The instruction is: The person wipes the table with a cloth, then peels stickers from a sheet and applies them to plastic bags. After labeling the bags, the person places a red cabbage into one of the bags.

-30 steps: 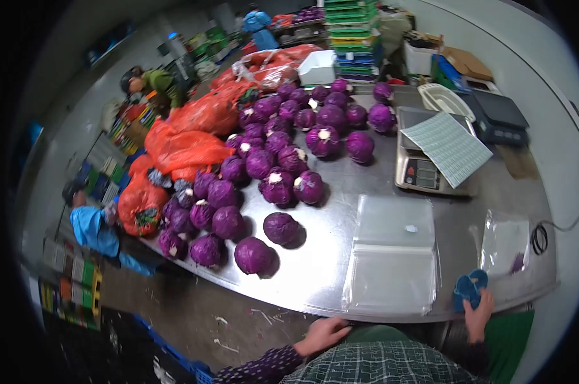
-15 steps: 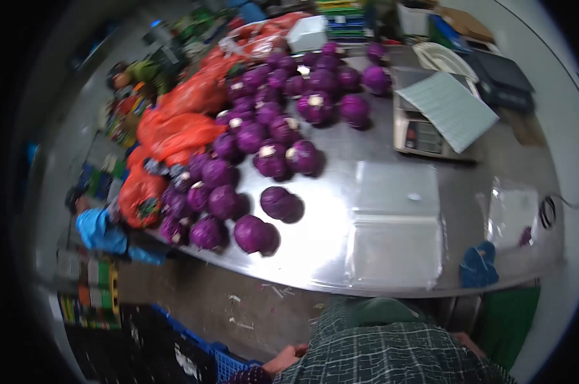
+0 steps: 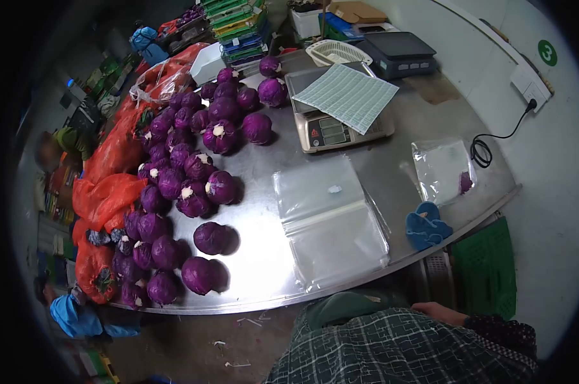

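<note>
My right hand is low at the right, against the checked apron at my waist. Its fingers are mostly hidden by the cloth, so whether they grip anything does not show. My left hand is out of view. On the metal table in front, a stack of clear plastic bags lies near the edge. Closest to my right hand on the table is a blue cloth item. Many red cabbages sit loose on the left side, two of them a little apart at the front.
A scale stands at the back with a pale green sheet of labels on it. Red mesh sacks line the left edge. Behind are a white basket, a dark scale and stacked crates. People work at far left.
My view has swung to the right, so the table appears shifted left. My left hand has left the picture, and more of my right hand shows. The cabbages and bags lie as before.
</note>
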### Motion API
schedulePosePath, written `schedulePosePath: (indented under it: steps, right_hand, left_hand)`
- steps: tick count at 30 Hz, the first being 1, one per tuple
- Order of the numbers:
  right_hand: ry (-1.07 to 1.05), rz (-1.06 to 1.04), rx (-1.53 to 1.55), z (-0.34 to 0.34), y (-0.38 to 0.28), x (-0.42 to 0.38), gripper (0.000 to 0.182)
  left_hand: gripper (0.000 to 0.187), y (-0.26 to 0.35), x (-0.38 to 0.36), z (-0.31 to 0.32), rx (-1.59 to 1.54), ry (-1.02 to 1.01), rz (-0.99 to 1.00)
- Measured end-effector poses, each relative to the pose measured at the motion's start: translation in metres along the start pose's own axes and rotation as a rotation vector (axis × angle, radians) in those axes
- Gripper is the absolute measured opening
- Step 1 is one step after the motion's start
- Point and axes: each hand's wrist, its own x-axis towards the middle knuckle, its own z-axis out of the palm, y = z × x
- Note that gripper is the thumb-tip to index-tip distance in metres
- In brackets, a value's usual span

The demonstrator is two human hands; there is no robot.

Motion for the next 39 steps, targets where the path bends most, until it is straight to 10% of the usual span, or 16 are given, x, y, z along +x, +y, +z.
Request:
schedulePosePath:
  steps: [11, 18, 21, 25, 39]
  right_hand:
    - [-0.303, 0.178, 0.296, 0.013, 0.003, -0.005, 0.035]
    - [-0.034, 0.276, 0.022, 0.024, -0.097, -0.002, 0.031]
    - [-0.376, -0.308, -0.084, -0.009, 0.202, 0.114, 0.032]
    - [-0.128, 0.081, -0.137, -0.003, 0.027, 0.063, 0.031]
    - [-0.021, 0.102, -0.291, -0.006, -0.047, 0.109, 0.028]
  left_hand:
    - [0.020, 0.049, 0.056, 0.022, 0.286, -0.033, 0.277]
    - [0.018, 0.091, 0.044, 0.050, 0.171, -0.189, 0.406]
    - [0.016, 0.088, 0.063, 0.043, 0.291, -0.216, 0.425]
    - [0.011, 0.102, 0.079, 0.054, 0.371, -0.192, 0.391]
    - [0.023, 0.064, 0.069, 0.035, 0.355, 0.082, 0.772]
